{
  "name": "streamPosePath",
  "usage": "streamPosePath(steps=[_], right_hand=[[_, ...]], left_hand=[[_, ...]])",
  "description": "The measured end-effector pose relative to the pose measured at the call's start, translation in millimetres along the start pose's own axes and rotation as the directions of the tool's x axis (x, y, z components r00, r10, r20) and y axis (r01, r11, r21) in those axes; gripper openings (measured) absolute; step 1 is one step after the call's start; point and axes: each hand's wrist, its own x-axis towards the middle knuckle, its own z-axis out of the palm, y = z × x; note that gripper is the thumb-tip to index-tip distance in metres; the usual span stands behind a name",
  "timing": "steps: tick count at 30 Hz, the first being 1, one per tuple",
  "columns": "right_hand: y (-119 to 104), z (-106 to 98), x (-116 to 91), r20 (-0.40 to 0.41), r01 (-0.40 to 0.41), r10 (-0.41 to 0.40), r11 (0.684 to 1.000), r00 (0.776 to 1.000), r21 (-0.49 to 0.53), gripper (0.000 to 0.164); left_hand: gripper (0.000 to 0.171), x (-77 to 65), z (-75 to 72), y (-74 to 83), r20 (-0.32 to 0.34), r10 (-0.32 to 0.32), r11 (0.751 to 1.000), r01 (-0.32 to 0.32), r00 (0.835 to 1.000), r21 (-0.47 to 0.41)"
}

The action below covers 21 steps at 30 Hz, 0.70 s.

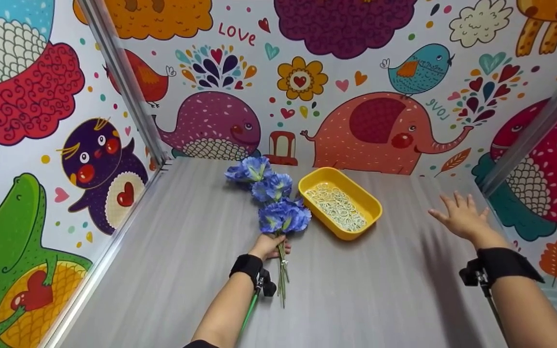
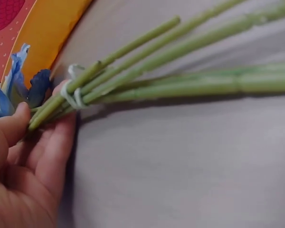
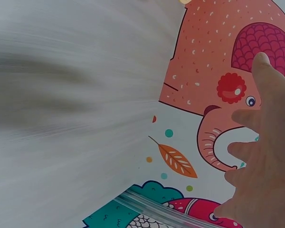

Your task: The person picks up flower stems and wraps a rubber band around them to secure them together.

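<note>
My left hand (image 1: 265, 246) grips a bunch of blue artificial flowers (image 1: 284, 216) by the green stems (image 1: 282, 285), just under the lowest bloom. In the left wrist view, thumb and fingers close around the stems, and a pale rubber band (image 2: 75, 90) loops round them just beyond the fingers. The blooms point away toward the back wall. Off to the right, my right hand (image 1: 464, 220) is raised above the table with fingers spread, holding nothing. Between the hands, close beside the blooms, sits a yellow tray (image 1: 374, 207) with many pale rubber bands (image 1: 339, 208) in it.
The grey wood-grain table (image 1: 177, 270) meets cartoon-printed walls at the back and both sides. Metal corner posts (image 1: 133, 92) stand at the left and right. Both wrists wear black straps (image 1: 246, 266) with small cameras and cables.
</note>
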Motion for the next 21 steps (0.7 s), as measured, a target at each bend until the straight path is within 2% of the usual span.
streamPosePath(steps=[1, 3, 6, 7, 8, 10, 11, 12, 13, 14, 15, 17, 19, 21], right_hand=[[0.4, 0.0, 0.0, 0.000, -0.002, 0.002, 1.000, 1.000, -0.001, 0.086], [1.3, -0.8, 0.1, -0.001, -0.005, 0.005, 1.000, 1.000, 0.000, 0.086], [2.2, -3.0, 0.5, -0.005, -0.007, 0.007, 1.000, 1.000, -0.001, 0.087], [2.5, -3.6, 0.8, -0.006, -0.007, 0.007, 1.000, 1.000, 0.000, 0.087], [2.9, -4.3, 1.1, -0.007, -0.005, 0.005, 1.000, 1.000, 0.000, 0.087], [3.6, -5.7, 1.7, -0.008, 0.000, 0.000, 1.000, 1.000, 0.000, 0.087], [3.7, -6.1, 2.0, -0.008, 0.001, -0.001, 1.000, 1.000, 0.000, 0.088], [3.9, -5.8, 2.0, -0.007, 0.001, -0.001, 1.000, 1.000, 0.002, 0.087], [4.1, -5.5, 2.1, -0.007, 0.002, -0.002, 1.000, 1.000, -0.001, 0.087], [4.0, -5.1, 2.2, -0.009, 0.002, -0.002, 1.000, 1.000, -0.005, 0.087], [3.9, -4.8, 2.3, -0.010, 0.002, -0.002, 1.000, 1.000, -0.006, 0.087], [3.4, -4.2, 2.8, -0.012, 0.002, -0.002, 1.000, 1.000, -0.010, 0.086], [2.6, -4.6, 3.5, -0.014, 0.006, -0.006, 1.000, 1.000, -0.012, 0.086], [1.8, -5.8, 4.0, -0.012, 0.009, -0.009, 1.000, 1.000, -0.009, 0.086]], left_hand=[[0.028, -2.6, 1.1, 1.5, -0.013, 0.008, 1.000, -0.008, 1.000, 0.003], [0.030, 1.0, 0.5, -2.6, -0.042, 0.032, 0.999, -0.032, 0.999, -0.003], [0.035, 23.8, -5.0, -23.4, -0.084, 0.120, 0.993, -0.119, 0.989, 0.025], [0.036, 32.3, -8.0, -31.6, -0.083, 0.172, 0.985, -0.169, 0.982, 0.043], [0.037, 32.7, -7.4, -31.6, -0.097, 0.195, 0.979, -0.187, 0.976, 0.085], [0.035, 20.2, -0.8, -19.6, -0.144, 0.212, 0.963, -0.182, 0.967, 0.198], [0.034, 7.2, 4.2, -8.2, -0.169, 0.228, 0.944, -0.175, 0.959, 0.279], [0.032, -10.8, 10.7, 5.9, -0.199, 0.224, 0.921, -0.140, 0.954, 0.364], [0.030, -24.2, 14.5, 14.7, -0.206, 0.257, 0.887, -0.146, 0.944, 0.438], [0.029, -41.2, 20.8, 29.0, -0.232, 0.249, 0.852, -0.099, 0.940, 0.515], [0.029, -50.9, 23.3, 35.9, -0.234, 0.271, 0.814, -0.093, 0.934, 0.573], [0.033, -61.7, 23.8, 41.8, -0.215, 0.333, 0.732, -0.107, 0.918, 0.673], [0.038, -64.8, 21.0, 43.1, -0.191, 0.350, 0.679, -0.108, 0.917, 0.726], [0.041, -67.7, 16.8, 45.3, -0.158, 0.344, 0.617, -0.096, 0.925, 0.781]])
